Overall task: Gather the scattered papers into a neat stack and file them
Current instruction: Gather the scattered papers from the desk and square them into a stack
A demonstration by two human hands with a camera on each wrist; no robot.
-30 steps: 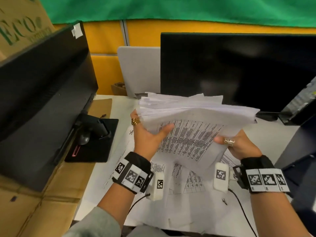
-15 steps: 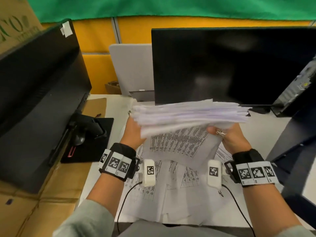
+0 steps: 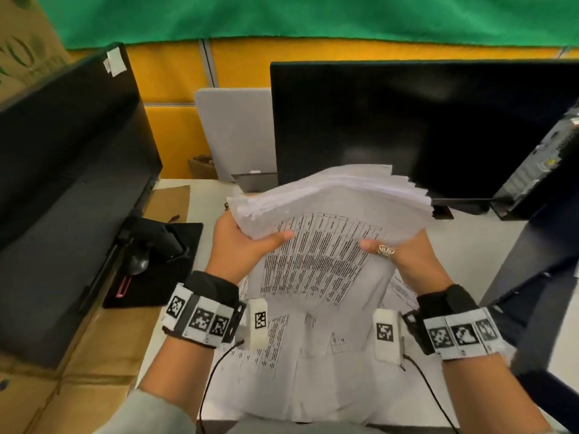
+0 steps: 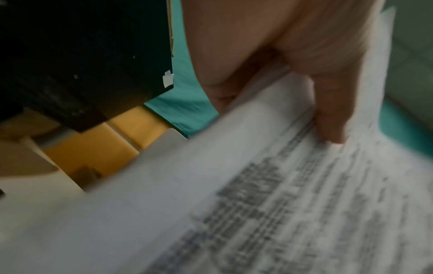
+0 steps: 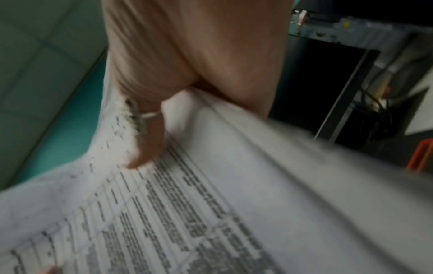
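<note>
A thick stack of printed white papers [image 3: 329, 211] is held above the desk, its sheets fanned unevenly at the far edge. My left hand [image 3: 247, 242] grips its left side, thumb on the printed top sheet. My right hand [image 3: 394, 252], a ring on the thumb, grips the right side. In the left wrist view the left thumb [image 4: 328, 111] presses on the blurred stack [image 4: 234, 204]. The right wrist view has the ringed thumb [image 5: 147, 140] on the printed sheet [image 5: 187, 213]. More loose papers [image 3: 300, 364] lie flat on the white desk [image 3: 463, 261] under my wrists.
A large black monitor [image 3: 423, 126] stands behind the stack, another black monitor [image 3: 62, 183] at the left. A black stand base with a dark object [image 3: 156, 252] sits left of my hand. Brown cardboard [image 3: 78, 371] covers the left. A computer case [image 3: 545, 164] stands at the right.
The stack, level and edge-on half a second ago, now tilts with its far edge up and its printed top sheet facing me. Both hands keep their grip.
</note>
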